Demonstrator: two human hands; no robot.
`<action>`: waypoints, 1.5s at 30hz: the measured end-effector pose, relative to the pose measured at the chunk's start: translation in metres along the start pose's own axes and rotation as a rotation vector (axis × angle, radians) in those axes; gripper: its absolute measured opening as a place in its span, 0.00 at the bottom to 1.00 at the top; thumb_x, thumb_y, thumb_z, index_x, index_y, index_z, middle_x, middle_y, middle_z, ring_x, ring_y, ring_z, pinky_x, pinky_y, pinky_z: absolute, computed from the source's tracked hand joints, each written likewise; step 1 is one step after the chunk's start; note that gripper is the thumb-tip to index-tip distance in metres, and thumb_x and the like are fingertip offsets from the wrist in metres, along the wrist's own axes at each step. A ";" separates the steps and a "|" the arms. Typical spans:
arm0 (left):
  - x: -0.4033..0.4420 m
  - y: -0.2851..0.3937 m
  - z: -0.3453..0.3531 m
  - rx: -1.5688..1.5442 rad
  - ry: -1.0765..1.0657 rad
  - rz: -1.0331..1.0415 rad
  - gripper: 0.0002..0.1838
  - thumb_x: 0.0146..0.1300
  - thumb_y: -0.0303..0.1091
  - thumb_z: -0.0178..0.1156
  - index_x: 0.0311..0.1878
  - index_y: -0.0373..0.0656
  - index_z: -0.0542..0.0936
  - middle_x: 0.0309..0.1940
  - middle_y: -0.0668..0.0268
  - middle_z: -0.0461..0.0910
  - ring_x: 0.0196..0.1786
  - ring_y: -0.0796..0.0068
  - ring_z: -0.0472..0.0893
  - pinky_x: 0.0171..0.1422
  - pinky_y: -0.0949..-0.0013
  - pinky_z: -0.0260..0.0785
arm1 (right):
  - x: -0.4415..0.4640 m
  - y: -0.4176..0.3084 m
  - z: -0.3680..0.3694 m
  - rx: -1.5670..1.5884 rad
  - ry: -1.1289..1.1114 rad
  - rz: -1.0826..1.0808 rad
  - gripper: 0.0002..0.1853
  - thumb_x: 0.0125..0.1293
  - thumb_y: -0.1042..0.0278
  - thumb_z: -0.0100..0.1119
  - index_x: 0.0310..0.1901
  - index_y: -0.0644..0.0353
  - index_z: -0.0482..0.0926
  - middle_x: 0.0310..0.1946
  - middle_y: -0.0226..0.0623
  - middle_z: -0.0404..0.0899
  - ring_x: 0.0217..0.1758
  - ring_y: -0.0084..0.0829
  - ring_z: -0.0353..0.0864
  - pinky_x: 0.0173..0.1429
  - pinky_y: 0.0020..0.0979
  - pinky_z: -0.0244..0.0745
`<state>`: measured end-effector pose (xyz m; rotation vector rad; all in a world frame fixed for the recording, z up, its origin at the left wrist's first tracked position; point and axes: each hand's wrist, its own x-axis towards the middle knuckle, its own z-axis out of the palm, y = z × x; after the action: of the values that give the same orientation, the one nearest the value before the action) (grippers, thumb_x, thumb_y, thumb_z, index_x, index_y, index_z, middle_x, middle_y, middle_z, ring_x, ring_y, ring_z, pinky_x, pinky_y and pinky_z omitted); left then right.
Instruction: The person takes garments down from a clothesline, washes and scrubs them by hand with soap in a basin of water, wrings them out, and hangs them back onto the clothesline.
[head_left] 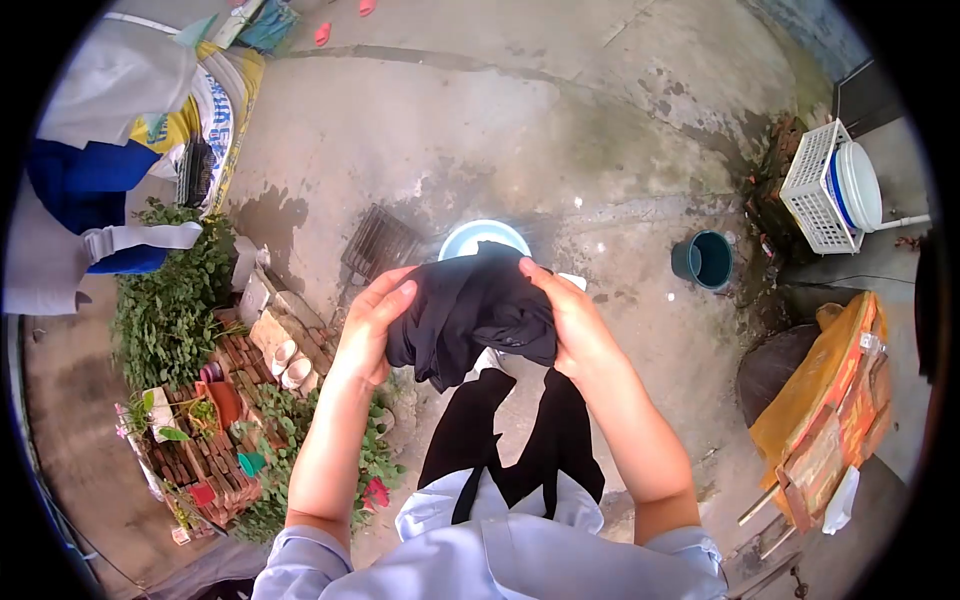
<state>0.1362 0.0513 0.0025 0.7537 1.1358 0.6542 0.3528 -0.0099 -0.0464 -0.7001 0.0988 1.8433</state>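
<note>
A bunched black cloth garment is stretched between my two hands in front of my body; its exact kind is hidden by the folds. My left hand grips its left side, thumb on top. On the right side, my right hand holds it the same way, with the thumb near the upper edge. Just beyond the cloth, a light blue basin stands on the ground, its near part covered by the garment.
A dark metal grate lies left of the basin. To the right are a green bucket, a white crate and an orange-covered stack. Plants and bricks line the left. Laundry hangs at upper left.
</note>
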 end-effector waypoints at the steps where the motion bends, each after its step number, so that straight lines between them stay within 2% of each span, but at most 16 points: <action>1: -0.011 0.013 0.002 -0.006 -0.011 0.041 0.21 0.67 0.34 0.62 0.58 0.33 0.73 0.50 0.58 0.81 0.50 0.70 0.82 0.58 0.68 0.74 | -0.011 -0.004 0.018 0.014 0.013 0.011 0.18 0.72 0.61 0.58 0.53 0.67 0.74 0.47 0.44 0.81 0.46 0.33 0.86 0.50 0.37 0.85; 6: -0.064 0.054 0.008 0.002 -0.085 0.217 0.24 0.65 0.38 0.66 0.58 0.34 0.74 0.49 0.60 0.81 0.53 0.72 0.80 0.61 0.69 0.72 | -0.052 -0.021 0.079 -0.166 -0.183 -0.082 0.22 0.67 0.64 0.63 0.57 0.67 0.73 0.51 0.42 0.80 0.50 0.31 0.83 0.56 0.33 0.81; 9: -0.083 0.075 -0.018 0.200 -0.173 0.363 0.31 0.57 0.42 0.74 0.59 0.37 0.75 0.51 0.65 0.81 0.55 0.76 0.77 0.64 0.69 0.67 | -0.058 -0.025 0.101 -0.621 -0.258 -0.242 0.39 0.49 0.80 0.72 0.64 0.65 0.65 0.53 0.39 0.78 0.56 0.32 0.78 0.64 0.33 0.72; 12: -0.109 0.104 -0.038 0.406 -0.207 0.448 0.30 0.53 0.38 0.77 0.57 0.36 0.77 0.50 0.65 0.81 0.54 0.76 0.78 0.63 0.69 0.68 | -0.080 -0.038 0.142 -1.587 -0.084 -0.397 0.45 0.42 0.74 0.68 0.67 0.59 0.64 0.50 0.43 0.76 0.54 0.36 0.78 0.61 0.34 0.73; 13: -0.119 0.114 -0.043 0.481 -0.182 0.523 0.28 0.53 0.37 0.77 0.55 0.36 0.78 0.49 0.65 0.81 0.54 0.76 0.78 0.62 0.69 0.69 | -0.075 -0.033 0.140 -1.878 -0.141 -0.723 0.47 0.39 0.70 0.70 0.68 0.57 0.64 0.44 0.47 0.75 0.50 0.43 0.79 0.56 0.38 0.76; 16: -0.152 0.135 -0.056 0.605 -0.168 0.702 0.22 0.52 0.26 0.73 0.51 0.39 0.81 0.48 0.64 0.82 0.52 0.75 0.80 0.60 0.69 0.71 | -0.060 -0.028 0.143 -2.363 -0.089 -0.914 0.26 0.34 0.72 0.71 0.42 0.60 0.81 0.40 0.45 0.73 0.47 0.47 0.78 0.44 0.46 0.77; 19: -0.182 0.148 -0.058 0.806 -0.085 0.907 0.23 0.50 0.24 0.72 0.52 0.43 0.81 0.44 0.64 0.82 0.49 0.68 0.82 0.56 0.68 0.72 | -0.065 -0.047 0.195 -2.411 0.134 -1.422 0.18 0.30 0.74 0.69 0.28 0.58 0.76 0.34 0.40 0.69 0.42 0.44 0.75 0.36 0.42 0.75; 22: -0.198 0.159 -0.056 0.761 -0.019 1.028 0.30 0.51 0.23 0.71 0.60 0.44 0.76 0.50 0.63 0.76 0.53 0.67 0.78 0.60 0.67 0.70 | -0.102 -0.067 0.294 -2.291 0.387 -1.573 0.12 0.50 0.67 0.67 0.34 0.59 0.75 0.32 0.45 0.73 0.32 0.50 0.81 0.33 0.48 0.74; 25: -0.204 0.198 -0.054 0.784 0.048 1.339 0.33 0.48 0.16 0.65 0.62 0.43 0.75 0.50 0.59 0.74 0.52 0.65 0.76 0.58 0.67 0.70 | -0.132 -0.082 0.402 -1.799 -0.182 -1.795 0.10 0.55 0.77 0.61 0.40 0.63 0.78 0.32 0.47 0.79 0.37 0.51 0.81 0.42 0.37 0.76; 27: -0.212 0.232 -0.052 0.799 0.187 1.562 0.32 0.48 0.15 0.65 0.60 0.42 0.76 0.49 0.59 0.74 0.48 0.68 0.76 0.54 0.70 0.70 | -0.132 -0.089 0.470 -1.596 -0.424 -2.052 0.13 0.52 0.80 0.62 0.42 0.67 0.77 0.41 0.42 0.83 0.46 0.35 0.83 0.54 0.29 0.74; 29: -0.220 0.264 -0.051 0.783 0.354 1.673 0.31 0.49 0.14 0.63 0.61 0.41 0.74 0.49 0.60 0.73 0.48 0.71 0.75 0.54 0.72 0.69 | -0.134 -0.085 0.541 -1.409 -0.591 -2.348 0.15 0.52 0.78 0.63 0.44 0.65 0.79 0.47 0.43 0.82 0.53 0.36 0.82 0.59 0.29 0.73; 31: -0.226 0.291 -0.056 0.738 0.542 1.702 0.31 0.52 0.14 0.62 0.63 0.40 0.72 0.49 0.62 0.72 0.47 0.75 0.74 0.56 0.73 0.68 | -0.121 -0.073 0.613 -1.117 -0.830 -2.557 0.11 0.55 0.77 0.61 0.41 0.58 0.83 0.42 0.45 0.82 0.46 0.48 0.82 0.52 0.36 0.76; 35: -0.227 0.319 -0.073 0.437 0.650 1.658 0.32 0.55 0.15 0.59 0.65 0.40 0.69 0.51 0.63 0.73 0.47 0.75 0.74 0.58 0.72 0.67 | -0.069 -0.024 0.695 -1.109 -1.112 -2.317 0.13 0.55 0.81 0.57 0.41 0.55 0.84 0.56 0.50 0.75 0.59 0.51 0.75 0.64 0.38 0.71; 38: -0.214 0.313 -0.101 0.453 0.733 1.590 0.32 0.55 0.16 0.58 0.66 0.41 0.70 0.51 0.61 0.73 0.47 0.74 0.74 0.56 0.71 0.68 | -0.027 0.000 0.696 -1.695 -1.042 -1.874 0.17 0.54 0.78 0.57 0.45 0.51 0.85 0.64 0.50 0.69 0.66 0.49 0.72 0.67 0.37 0.71; 42: -0.193 0.296 -0.123 0.516 0.767 1.438 0.33 0.55 0.17 0.59 0.67 0.41 0.68 0.51 0.61 0.73 0.47 0.74 0.74 0.54 0.70 0.68 | -0.004 0.007 0.671 -2.008 -0.908 -1.470 0.20 0.51 0.75 0.59 0.48 0.53 0.84 0.53 0.44 0.80 0.61 0.43 0.77 0.65 0.35 0.73; 45: -0.186 0.288 -0.122 0.543 0.815 1.422 0.32 0.55 0.19 0.59 0.67 0.41 0.68 0.52 0.60 0.72 0.47 0.73 0.74 0.53 0.70 0.68 | -0.006 -0.010 0.655 -1.772 -1.003 -1.612 0.20 0.51 0.77 0.56 0.48 0.55 0.84 0.46 0.43 0.83 0.53 0.43 0.81 0.58 0.36 0.75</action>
<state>-0.0577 0.0987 0.3068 1.8988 1.4039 2.0089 0.0910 0.2458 0.4973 -0.4403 -2.1976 0.0432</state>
